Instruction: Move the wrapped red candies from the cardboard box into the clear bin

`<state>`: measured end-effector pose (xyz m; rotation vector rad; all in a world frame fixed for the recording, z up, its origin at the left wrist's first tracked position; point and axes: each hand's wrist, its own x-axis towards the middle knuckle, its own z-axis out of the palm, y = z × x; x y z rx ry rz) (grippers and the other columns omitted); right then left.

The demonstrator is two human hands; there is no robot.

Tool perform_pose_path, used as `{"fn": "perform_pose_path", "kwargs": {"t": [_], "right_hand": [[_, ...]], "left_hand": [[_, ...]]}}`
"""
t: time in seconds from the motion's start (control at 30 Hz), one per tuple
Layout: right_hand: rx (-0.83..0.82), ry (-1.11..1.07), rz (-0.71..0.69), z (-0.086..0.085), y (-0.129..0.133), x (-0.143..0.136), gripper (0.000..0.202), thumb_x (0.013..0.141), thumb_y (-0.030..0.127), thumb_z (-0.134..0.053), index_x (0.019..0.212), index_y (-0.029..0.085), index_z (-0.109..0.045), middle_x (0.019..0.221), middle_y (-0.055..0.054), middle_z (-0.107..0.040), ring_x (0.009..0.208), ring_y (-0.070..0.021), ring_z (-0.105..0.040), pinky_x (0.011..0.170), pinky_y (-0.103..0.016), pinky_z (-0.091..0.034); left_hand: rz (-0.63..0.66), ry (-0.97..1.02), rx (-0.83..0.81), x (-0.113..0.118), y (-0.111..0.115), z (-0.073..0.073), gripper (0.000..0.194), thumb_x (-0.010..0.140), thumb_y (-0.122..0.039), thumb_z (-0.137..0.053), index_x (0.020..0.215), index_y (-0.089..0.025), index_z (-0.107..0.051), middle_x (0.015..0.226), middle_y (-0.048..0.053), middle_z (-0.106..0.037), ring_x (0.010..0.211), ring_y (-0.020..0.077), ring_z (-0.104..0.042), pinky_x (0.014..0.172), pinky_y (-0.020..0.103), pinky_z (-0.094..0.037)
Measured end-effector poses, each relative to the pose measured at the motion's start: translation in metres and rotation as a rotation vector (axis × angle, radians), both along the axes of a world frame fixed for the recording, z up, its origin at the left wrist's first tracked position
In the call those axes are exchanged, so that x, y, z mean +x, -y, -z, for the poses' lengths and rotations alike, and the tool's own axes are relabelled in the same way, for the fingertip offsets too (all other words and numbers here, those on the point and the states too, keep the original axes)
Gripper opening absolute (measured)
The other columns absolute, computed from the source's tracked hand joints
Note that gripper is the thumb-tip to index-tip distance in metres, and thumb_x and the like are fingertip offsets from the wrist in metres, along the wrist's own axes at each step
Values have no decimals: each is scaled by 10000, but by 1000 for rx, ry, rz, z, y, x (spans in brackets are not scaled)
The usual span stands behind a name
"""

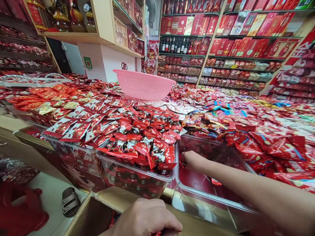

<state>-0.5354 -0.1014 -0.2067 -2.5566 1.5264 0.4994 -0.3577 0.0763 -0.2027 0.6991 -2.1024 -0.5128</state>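
Observation:
My left hand (150,216) is closed over the open cardboard box (110,198) at the bottom, and a bit of red wrapper peeks out beneath its fingers. My right hand (190,160) reaches into a nearly bare clear plastic bin (214,196), its fingers curled near the bin's left wall. A dark red scrap shows at those fingertips, too small to make out. Under the forearm lies a small red packet (216,181). Left of this bin, another clear bin (135,168) is heaped with red and black candy packets (147,144).
A pink plastic basket (145,85) rests on the packets behind. White and red packets (76,126) fill the bin to the left; larger red packets (278,149) are piled at right. Shelves (189,54) of boxes and bottles line the back. A sandal (70,201) lies on the floor.

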Motion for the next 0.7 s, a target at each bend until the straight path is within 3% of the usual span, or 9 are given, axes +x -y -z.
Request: {"fn": "perform_pose_path", "kwargs": {"t": [0.1,0.2,0.27,0.33,0.43,0.53,0.63,0.7], "right_hand": [[-33,2,-44,-2,0,1,214,680,48,-539,862,94,-641,922,-153,-658,888,-249,-613,688,-243,-436],[-76,13,-25,-5,-1,1,214,753,190,-528,903,71,-623,906,-175,-655,849,-259,-621,641,-262,-445],[-67,15,-35,-5,-4,1,289,729,292,-574,913,74,-619,882,-162,-661,790,-249,-629,594,-258,-448],[-43,17,-96,-3,-5,2,262,674,251,-621,884,95,-629,875,-131,-664,776,-227,-626,604,-238,-446],[-40,39,-224,3,-6,4,214,697,124,-544,892,108,-632,942,-120,-646,884,-205,-594,744,-217,-421],[-36,44,-299,1,-4,4,247,707,122,-526,931,95,-627,983,-138,-626,944,-222,-567,802,-233,-398],[-13,20,-334,-19,-3,3,232,675,168,-573,890,111,-639,897,-122,-647,847,-231,-595,713,-253,-422],[-30,36,-339,-45,-11,1,192,698,199,-554,860,140,-639,814,-91,-655,742,-209,-603,638,-261,-421]], "left_hand": [[-6,28,-3,0,0,2,138,783,-127,-504,883,-188,-575,604,19,-606,524,97,-515,488,179,-385],[-1,34,-6,0,1,4,137,781,-139,-515,898,-187,-570,601,13,-598,528,95,-509,495,179,-382],[13,4,0,0,-1,2,161,775,-119,-504,907,-187,-568,616,13,-597,540,93,-505,503,178,-379],[12,-24,62,0,-4,-4,190,754,-101,-506,909,-187,-572,622,6,-576,542,89,-488,504,178,-369],[-3,-60,287,3,-9,-18,378,644,-67,-523,995,-206,-550,646,-24,-497,552,83,-429,515,187,-346],[129,-178,615,9,-7,-24,618,516,-48,-429,1097,-252,-479,746,-28,-458,623,93,-394,544,193,-327],[274,-352,842,14,-2,-21,642,461,-41,-382,1060,-252,-475,769,-28,-448,665,93,-392,572,194,-323],[266,-395,856,14,-1,-19,600,495,-4,-400,1043,-237,-477,761,-31,-453,655,80,-397,582,190,-331]]}}
